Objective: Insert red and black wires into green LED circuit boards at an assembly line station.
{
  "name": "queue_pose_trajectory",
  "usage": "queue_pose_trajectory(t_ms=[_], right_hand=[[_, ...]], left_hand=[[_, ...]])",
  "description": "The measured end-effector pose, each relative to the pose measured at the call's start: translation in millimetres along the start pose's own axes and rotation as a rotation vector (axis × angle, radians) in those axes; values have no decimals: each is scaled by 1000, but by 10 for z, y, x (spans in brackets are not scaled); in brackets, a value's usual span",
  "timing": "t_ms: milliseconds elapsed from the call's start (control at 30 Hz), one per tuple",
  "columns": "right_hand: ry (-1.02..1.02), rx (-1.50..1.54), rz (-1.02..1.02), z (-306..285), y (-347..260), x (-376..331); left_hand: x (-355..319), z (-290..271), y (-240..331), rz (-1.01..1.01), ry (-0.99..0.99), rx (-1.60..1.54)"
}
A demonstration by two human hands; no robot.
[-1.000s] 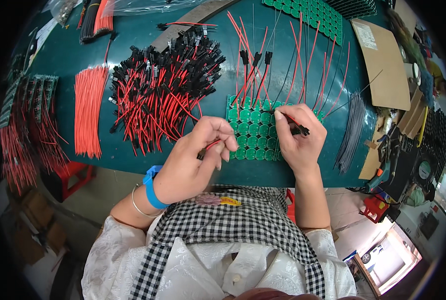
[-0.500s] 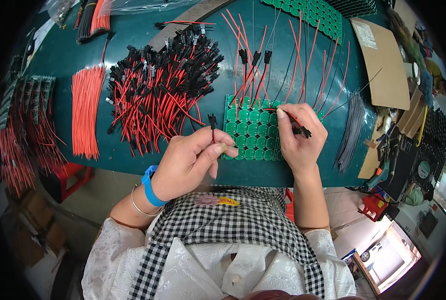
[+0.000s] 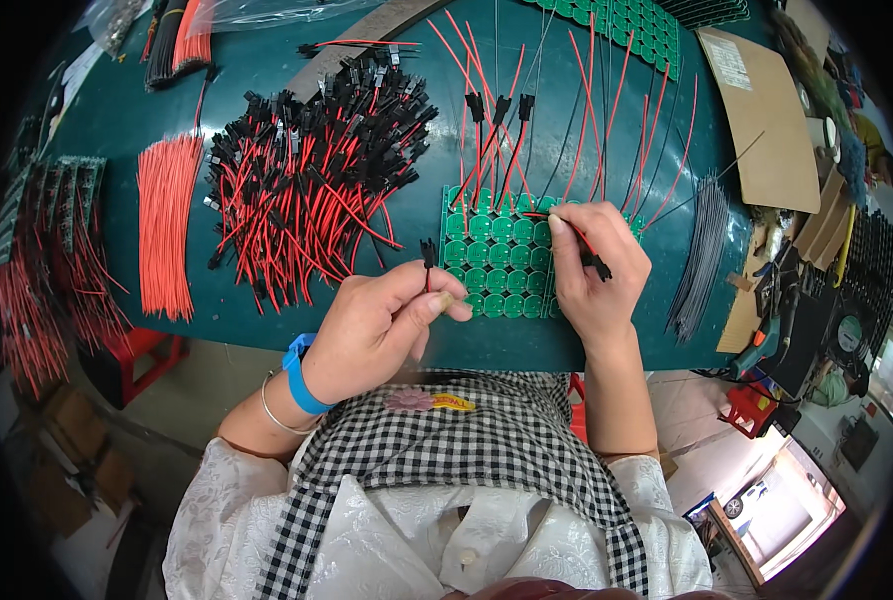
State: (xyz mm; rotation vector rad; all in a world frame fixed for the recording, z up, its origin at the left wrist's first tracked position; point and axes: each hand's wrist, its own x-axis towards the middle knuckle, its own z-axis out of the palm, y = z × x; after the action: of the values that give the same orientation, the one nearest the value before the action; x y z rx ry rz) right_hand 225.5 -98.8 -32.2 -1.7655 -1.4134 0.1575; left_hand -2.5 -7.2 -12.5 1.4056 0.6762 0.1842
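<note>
Circuit panel (image 3: 496, 254), teal tabletop (image 3: 506, 344), red stools (image 3: 749, 412)

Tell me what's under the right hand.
The right hand pinches a red-and-black wire lead with a black connector. The green circuit-board panel shows to its left; what lies directly beneath the palm and fingers is covered.

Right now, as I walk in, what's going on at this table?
A person's left grip holds a black connector by its leads, near a green board panel. The right grip pinches a second connector by its leads, ends pointing left over the panel. Three connectors extend from the panel's far edge; a heap of connectors lies to its left.
</note>
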Motion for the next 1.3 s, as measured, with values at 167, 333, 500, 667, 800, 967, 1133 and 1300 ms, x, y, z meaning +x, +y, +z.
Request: queue_pose_trajectory(t_ms=[167, 333, 500, 667, 800, 967, 1133, 1300], right_hand=[[10, -1, -61, 8, 17, 6], [19, -30, -98, 20, 27, 9], [-19, -114, -45, 1, -74, 30], [-21, -142, -114, 42, -67, 40], [-87, -183, -70, 69, -130, 60], [-89, -233, -16, 154, -147, 116], [-40, -237, 43, 208, -154, 96], [-103, 248, 178, -24, -416, 37]], left_hand=[[-17, 62, 12, 25, -74, 51], [-10, 145, -57, 94, -28, 108], [-4, 177, -4, 80, 5, 172], [-11, 209, -39, 128, 36, 217], [-6, 222, -34, 148, 57, 257], [-6, 242, -136, 237, 84, 255], [15, 170, 51, 143, -9, 212], [24, 156, 169, 98, -79, 124]])
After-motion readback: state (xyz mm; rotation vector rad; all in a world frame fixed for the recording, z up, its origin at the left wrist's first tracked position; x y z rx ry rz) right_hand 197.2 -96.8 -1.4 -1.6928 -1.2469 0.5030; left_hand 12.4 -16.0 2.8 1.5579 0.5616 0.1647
